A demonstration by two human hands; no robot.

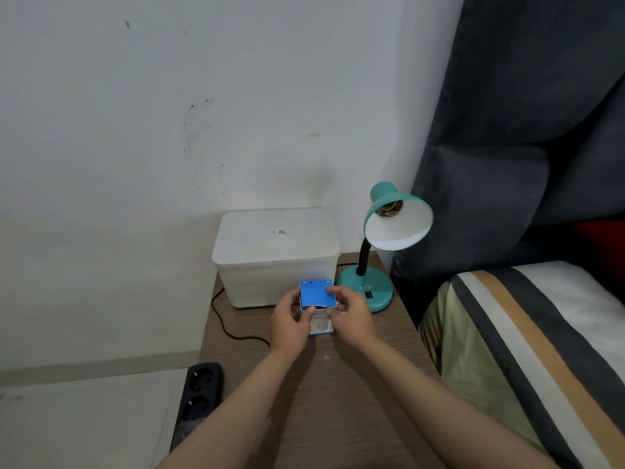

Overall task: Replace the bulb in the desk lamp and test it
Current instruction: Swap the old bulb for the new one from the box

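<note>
One desk lamp (382,252), teal, with one shade and one black gooseneck. One blue-and-white carton (317,299). Two hands: one left hand (291,324), one right hand (350,314). One translucent lidded storage box (275,252). One black power strip (199,397), with two sockets visible. One black cable (223,324). One wooden worktop (338,401). One bed (527,350).

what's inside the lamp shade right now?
Lamp shade: white lining and a bare-looking socket at the neck; no bulb visible. Deeper socket detail is too dark.
</note>
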